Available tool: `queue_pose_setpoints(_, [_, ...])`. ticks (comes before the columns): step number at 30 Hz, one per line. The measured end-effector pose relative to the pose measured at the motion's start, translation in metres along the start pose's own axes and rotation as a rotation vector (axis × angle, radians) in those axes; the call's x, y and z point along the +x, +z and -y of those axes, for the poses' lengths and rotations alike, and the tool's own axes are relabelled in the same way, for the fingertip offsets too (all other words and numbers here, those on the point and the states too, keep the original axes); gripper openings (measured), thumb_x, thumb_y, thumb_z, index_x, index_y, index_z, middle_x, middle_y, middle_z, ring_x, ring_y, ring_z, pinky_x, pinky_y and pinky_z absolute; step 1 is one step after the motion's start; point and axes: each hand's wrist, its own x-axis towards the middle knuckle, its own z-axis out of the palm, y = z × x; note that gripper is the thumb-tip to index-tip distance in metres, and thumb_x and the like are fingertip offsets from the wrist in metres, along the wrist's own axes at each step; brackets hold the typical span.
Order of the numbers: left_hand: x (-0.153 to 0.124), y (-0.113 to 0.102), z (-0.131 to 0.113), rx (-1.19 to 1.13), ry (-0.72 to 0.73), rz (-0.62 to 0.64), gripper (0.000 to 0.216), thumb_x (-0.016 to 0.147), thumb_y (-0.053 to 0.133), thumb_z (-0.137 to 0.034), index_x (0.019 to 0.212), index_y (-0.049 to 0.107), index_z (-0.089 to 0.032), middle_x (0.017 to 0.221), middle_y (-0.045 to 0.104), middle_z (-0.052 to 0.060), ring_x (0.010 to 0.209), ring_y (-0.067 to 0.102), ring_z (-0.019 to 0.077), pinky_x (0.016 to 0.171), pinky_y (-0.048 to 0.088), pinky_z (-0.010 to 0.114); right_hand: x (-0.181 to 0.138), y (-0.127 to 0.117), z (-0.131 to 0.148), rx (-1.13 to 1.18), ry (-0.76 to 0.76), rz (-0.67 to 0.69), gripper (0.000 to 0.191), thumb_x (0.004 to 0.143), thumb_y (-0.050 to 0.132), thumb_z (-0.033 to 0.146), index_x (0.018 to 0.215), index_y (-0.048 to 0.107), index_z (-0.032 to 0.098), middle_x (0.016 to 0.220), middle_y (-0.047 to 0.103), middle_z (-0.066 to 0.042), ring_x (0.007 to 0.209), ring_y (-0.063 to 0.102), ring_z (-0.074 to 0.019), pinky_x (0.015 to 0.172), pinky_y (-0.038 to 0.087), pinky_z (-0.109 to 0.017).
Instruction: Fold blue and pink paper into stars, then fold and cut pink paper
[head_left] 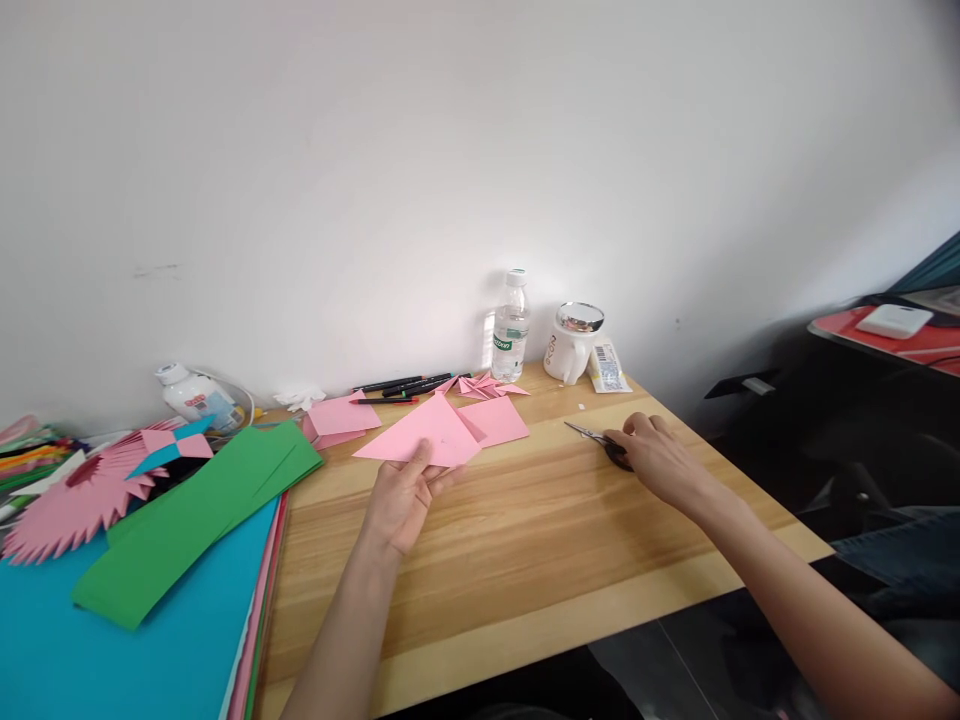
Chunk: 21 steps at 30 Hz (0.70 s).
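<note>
Nearest you, at the left of the wooden table (525,545), a stack of coloured sheets (142,650) topped in blue bears long green strips (180,530) and a pleated pink ring (94,505).

Your left hand (401,495) holds a folded pink paper (420,430) above the tabletop, thumb on the near face and fingers behind, its tapered point toward the left. Across a bare stretch of wood, your right hand (651,450) is bent over the black handles of the scissors (616,456), their blades aimed left, toward the paper but well apart from it. Whether those fingers are closed tight or threaded through the loops, you cannot tell from here.

The step in hand appears to be handling the scissors, taken up or set down, while the fold is held ready. The next move seems to call for a sure hold on the handles, the fold kept pressed together, and your left fingers clear of the blades.

Beyond the held paper lie two pink sheets (341,420), one to either side, then spiky pink pieces (487,387) and dark pens (401,385). Farther back, a water bottle (512,335) and a white mug (564,348) stand near the wall (375,180).
</note>
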Motion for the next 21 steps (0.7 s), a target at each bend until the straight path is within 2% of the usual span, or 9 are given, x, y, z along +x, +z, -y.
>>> queue_pose_setpoints(4, [0.006,0.001,-0.002,0.017,-0.004,0.008,0.025,0.076,0.067,-0.021,0.099,0.063,-0.014,0.086,0.073,0.008,0.079,0.069,0.0217,0.084,0.053,0.045,0.004,0.001,0.000,0.103,0.028,0.095,0.030,0.081,0.048,0.012,0.107,0.062,0.016,0.086,0.056,-0.012,0.073,0.056,-0.0215,0.068,0.039,-0.031])
queue_pose_setpoints(7, [0.014,0.000,-0.005,0.028,0.052,-0.025,0.022,0.071,0.071,-0.021,0.090,0.064,-0.013,0.085,0.074,0.009,0.080,0.069,0.0220,0.085,0.052,0.045,0.003,-0.005,0.006,0.261,0.121,0.071,0.029,0.082,0.046,0.015,0.108,0.060,0.015,0.084,0.059,-0.013,0.075,0.058,-0.0236,0.069,0.041,-0.034])
queue_pose_setpoints(9, [0.020,0.000,-0.008,0.012,0.097,-0.060,0.020,0.066,0.075,-0.019,0.082,0.064,-0.012,0.084,0.074,0.009,0.081,0.069,0.0220,0.086,0.052,0.045,-0.001,-0.016,0.020,0.585,0.129,0.000,0.029,0.087,0.042,0.021,0.112,0.055,0.017,0.088,0.061,-0.012,0.080,0.059,-0.0234,0.072,0.043,-0.036])
queue_pose_setpoints(11, [0.027,-0.001,-0.013,-0.021,0.150,-0.088,0.020,0.063,0.077,-0.018,0.078,0.064,-0.012,0.084,0.074,0.008,0.081,0.069,0.0214,0.087,0.051,0.045,-0.004,-0.030,0.041,1.095,-0.019,-0.014,0.034,0.090,0.042,0.033,0.120,0.048,0.018,0.087,0.062,-0.010,0.081,0.060,-0.0217,0.074,0.045,-0.037])
queue_pose_setpoints(14, [0.033,-0.002,-0.020,-0.049,0.238,-0.084,0.024,0.060,0.078,-0.017,0.080,0.065,-0.014,0.088,0.073,0.007,0.081,0.069,0.0206,0.088,0.051,0.046,-0.008,-0.047,0.084,1.619,-0.188,0.123,0.039,0.082,0.058,0.043,0.111,0.053,0.017,0.093,0.061,-0.010,0.074,0.057,-0.0160,0.074,0.045,-0.035])
queue_pose_setpoints(16, [0.035,-0.002,-0.023,-0.037,0.281,-0.065,0.026,0.059,0.079,-0.018,0.081,0.065,-0.014,0.086,0.074,0.006,0.078,0.069,0.0203,0.087,0.051,0.046,-0.007,-0.049,0.114,1.843,-0.251,0.329,0.045,0.076,0.066,0.042,0.112,0.053,0.019,0.091,0.059,-0.007,0.073,0.055,-0.0134,0.074,0.045,-0.034])
queue_pose_setpoints(18, [0.037,-0.001,-0.025,-0.002,0.304,-0.066,0.027,0.057,0.080,-0.021,0.078,0.066,-0.012,0.078,0.073,0.006,0.071,0.069,0.0203,0.085,0.052,0.047,-0.004,-0.044,0.139,1.944,-0.330,0.500,0.056,0.069,0.074,0.040,0.116,0.052,0.020,0.089,0.055,-0.004,0.081,0.054,-0.0145,0.076,0.045,-0.034])
queue_pose_setpoints(21, [0.038,-0.001,-0.024,0.055,0.316,-0.086,0.029,0.055,0.081,-0.025,0.074,0.066,-0.008,0.072,0.073,0.007,0.069,0.069,0.0228,0.084,0.052,0.048,0.006,-0.031,0.164,1.895,-0.437,0.589,0.053,0.064,0.076,0.044,0.106,0.058,0.017,0.088,0.053,-0.002,0.078,0.052,-0.0122,0.077,0.042,-0.031])
